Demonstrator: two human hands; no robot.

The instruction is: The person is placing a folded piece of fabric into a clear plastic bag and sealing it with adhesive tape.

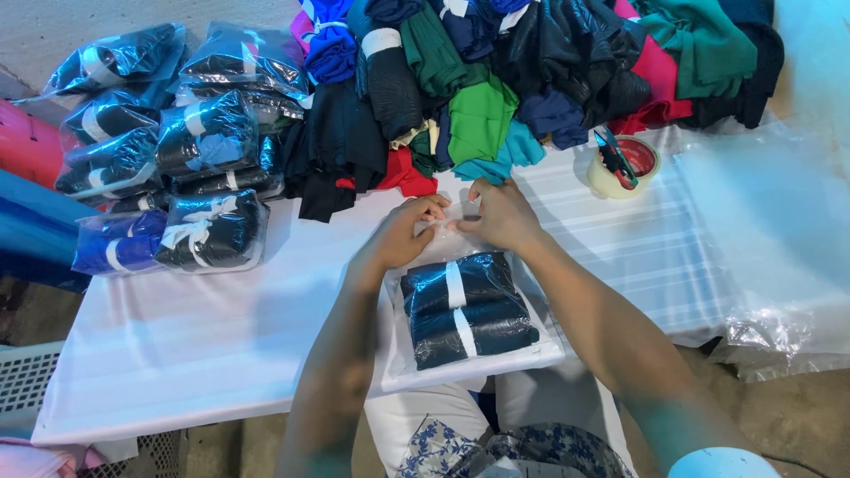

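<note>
Both hands on the open end of a clear plastic bag [469,310] lying on the white counter [195,336] right in front of me. Left hand [403,232] and right hand [500,215] meet at the bag's 12 o'clock edge, fingertips nearly touching, each grip narrow and pinched on the plastic flap. Inside the bag: folded dark blue garments [467,310] with white bands across them, lying flat, filling most of it. At 10 o'clock from the bag, a stack of already bagged dark garments [168,150], well apart from my hands. At 12 o'clock, a pile of loose clothes [531,71] in green, blue, red and black, its near edge just beyond my fingertips. At 2 o'clock, a roll of tape [624,168] with a small red-and-teal tool resting in its core; can't tell what kind. Far right, at 3 o'clock, loose clear plastic sheeting [770,239] hangs over the counter's edge.
</note>
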